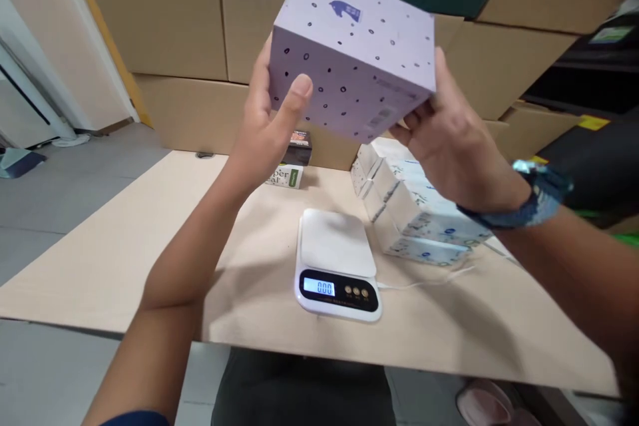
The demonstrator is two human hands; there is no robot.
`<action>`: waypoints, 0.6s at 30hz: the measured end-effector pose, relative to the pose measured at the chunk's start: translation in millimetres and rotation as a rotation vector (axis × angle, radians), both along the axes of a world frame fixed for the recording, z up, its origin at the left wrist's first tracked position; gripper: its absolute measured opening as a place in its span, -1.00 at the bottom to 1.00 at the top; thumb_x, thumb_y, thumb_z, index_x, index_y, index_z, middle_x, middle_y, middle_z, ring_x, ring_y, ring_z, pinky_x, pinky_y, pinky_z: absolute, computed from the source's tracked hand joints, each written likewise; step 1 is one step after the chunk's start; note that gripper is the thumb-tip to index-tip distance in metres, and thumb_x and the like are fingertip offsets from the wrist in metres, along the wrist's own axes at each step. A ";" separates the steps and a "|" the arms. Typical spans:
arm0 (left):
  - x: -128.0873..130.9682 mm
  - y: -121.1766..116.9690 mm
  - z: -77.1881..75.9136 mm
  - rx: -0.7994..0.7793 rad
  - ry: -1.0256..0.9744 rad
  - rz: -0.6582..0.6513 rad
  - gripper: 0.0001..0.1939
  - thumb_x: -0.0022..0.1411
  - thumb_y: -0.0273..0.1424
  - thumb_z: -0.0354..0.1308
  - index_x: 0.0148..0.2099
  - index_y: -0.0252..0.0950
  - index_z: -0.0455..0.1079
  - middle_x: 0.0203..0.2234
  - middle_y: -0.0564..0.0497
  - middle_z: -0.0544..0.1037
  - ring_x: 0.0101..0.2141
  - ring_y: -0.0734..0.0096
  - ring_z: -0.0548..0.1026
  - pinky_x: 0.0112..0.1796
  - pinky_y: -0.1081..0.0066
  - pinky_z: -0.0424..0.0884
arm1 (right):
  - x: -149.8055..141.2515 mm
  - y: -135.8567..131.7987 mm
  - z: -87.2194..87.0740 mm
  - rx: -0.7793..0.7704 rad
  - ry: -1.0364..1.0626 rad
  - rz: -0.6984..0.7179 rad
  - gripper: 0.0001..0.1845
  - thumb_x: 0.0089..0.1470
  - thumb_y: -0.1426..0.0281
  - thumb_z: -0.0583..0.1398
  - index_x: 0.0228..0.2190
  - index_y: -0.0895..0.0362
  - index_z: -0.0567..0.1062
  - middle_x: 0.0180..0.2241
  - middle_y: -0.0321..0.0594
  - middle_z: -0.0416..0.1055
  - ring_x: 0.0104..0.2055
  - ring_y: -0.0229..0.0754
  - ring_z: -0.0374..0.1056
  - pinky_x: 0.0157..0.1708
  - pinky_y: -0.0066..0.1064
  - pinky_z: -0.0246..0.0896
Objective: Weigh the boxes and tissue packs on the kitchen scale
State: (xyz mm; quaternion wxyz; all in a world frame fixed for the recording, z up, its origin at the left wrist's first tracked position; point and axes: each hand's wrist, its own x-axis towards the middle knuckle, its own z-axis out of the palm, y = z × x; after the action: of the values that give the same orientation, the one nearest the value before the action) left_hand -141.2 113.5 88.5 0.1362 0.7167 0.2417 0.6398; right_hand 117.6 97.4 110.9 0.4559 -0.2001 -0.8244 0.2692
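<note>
A lilac cardboard box [349, 73] with small dark spots and a purple animal print is held up, tilted, above the back of the table. My left hand [272, 116] grips its left side, with the thumb on the front face. At the right side and lower edge, my right hand [449, 133] supports it with curled fingers. Below, on the table, lies a white kitchen scale [337, 246]; its lit display reads 0.00 and its plate bears nothing. The underside of the box and some fingertips are hidden.
Stacked tissue packs [419, 213] stand right of the scale, near a white cable [429, 283]. Small boxes [294, 175] sit behind my left forearm. Tall cardboard boxes [174, 26] line the back of the wooden table [114, 246]. Black shelving is at the right.
</note>
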 end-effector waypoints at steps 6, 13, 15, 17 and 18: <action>17.1 -34.8 -64.8 -0.022 0.336 0.078 -0.21 0.60 -0.04 0.11 0.65 -0.04 -0.14 0.60 -0.23 0.18 0.56 -0.16 0.26 0.48 -0.16 0.42 | 76.6 -50.3 -102.7 -0.243 0.075 0.063 0.07 0.26 -0.44 0.09 0.60 -0.36 0.01 0.69 -0.54 -0.18 0.74 0.20 -0.24 0.59 0.18 0.18; -10.4 -72.2 -153.1 0.036 0.652 0.261 -0.17 0.61 -0.34 0.17 0.72 -0.11 -0.13 0.50 -0.33 0.40 0.46 -0.20 0.45 0.30 -0.13 0.67 | 96.9 -58.0 -171.3 -0.310 0.032 0.086 -0.11 0.43 -0.25 0.06 0.60 -0.25 0.09 0.64 -0.30 0.01 0.62 0.20 0.17 0.53 0.11 0.31; -12.8 -78.5 -163.5 0.034 0.651 0.241 -0.10 0.57 -0.39 0.24 0.73 -0.14 -0.15 0.52 -0.34 0.37 0.46 -0.22 0.45 0.30 -0.13 0.66 | 97.4 -60.5 -187.9 -0.327 0.087 0.068 -0.11 0.42 -0.26 0.06 0.58 -0.20 0.17 0.62 -0.23 0.09 0.57 0.22 0.27 0.44 0.08 0.45; -12.5 -81.8 -168.4 -0.020 0.631 0.200 -0.03 0.53 -0.40 0.30 0.73 -0.10 -0.18 0.57 -0.32 0.27 0.46 -0.22 0.42 0.24 -0.07 0.72 | 100.1 -63.3 -205.7 -0.366 0.134 0.028 -0.11 0.40 -0.29 0.04 0.56 -0.20 0.24 0.58 -0.22 0.18 0.54 0.21 0.33 0.35 0.04 0.55; -12.2 -82.1 -169.8 -0.058 0.609 0.168 -0.01 0.51 -0.41 0.34 0.73 -0.06 -0.16 0.60 -0.30 0.18 0.47 -0.22 0.41 0.17 -0.01 0.78 | 102.4 -64.6 -214.2 -0.386 0.154 0.003 -0.12 0.40 -0.31 0.02 0.54 -0.22 0.28 0.57 -0.23 0.22 0.53 0.19 0.35 0.31 0.03 0.59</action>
State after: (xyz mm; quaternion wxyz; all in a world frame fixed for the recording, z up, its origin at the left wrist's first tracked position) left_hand -153.4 31.3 -81.3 0.0246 0.8488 0.3477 0.3976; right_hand 220.0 32.8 -103.4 0.4706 -0.2613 -0.7205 0.4372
